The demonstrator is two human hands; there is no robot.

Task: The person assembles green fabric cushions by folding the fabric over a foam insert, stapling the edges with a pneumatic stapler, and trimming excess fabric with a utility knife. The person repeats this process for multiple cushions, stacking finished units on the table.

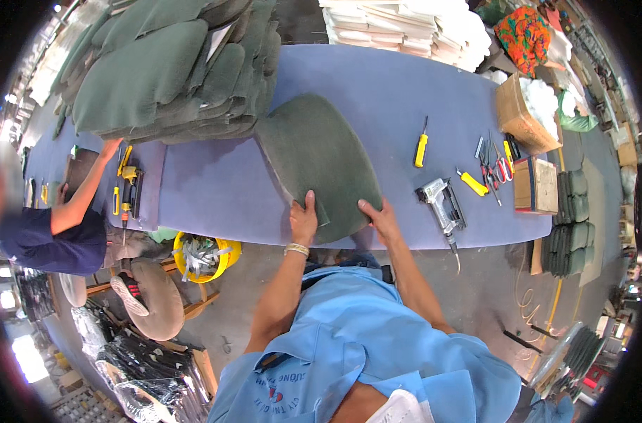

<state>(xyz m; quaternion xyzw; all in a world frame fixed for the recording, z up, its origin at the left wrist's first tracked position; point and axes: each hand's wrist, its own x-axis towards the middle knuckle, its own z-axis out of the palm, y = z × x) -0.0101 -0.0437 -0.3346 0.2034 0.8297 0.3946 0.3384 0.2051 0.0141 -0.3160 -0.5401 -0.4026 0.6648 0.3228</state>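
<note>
A dark green fabric panel (324,158) with rounded corners lies on the blue table in front of me, its near edge by the table's front edge. My left hand (304,220) grips its near left edge, thumb on top. On the near right edge, my right hand (381,218) pinches the same panel, thumb on top and fingers mostly hidden beneath. To the right lie a silver staple gun (441,204) with a hose, a yellow-handled screwdriver (421,149) and a yellow knife (472,183).
A tall stack of green fabric panels (145,84) covers the table's far left. Pliers (488,169), a cardboard box (511,113) of white stuffing and a small wooden box (536,185) stand right. A co-worker's arm (88,190) reaches in at left, near a yellow bucket (226,264).
</note>
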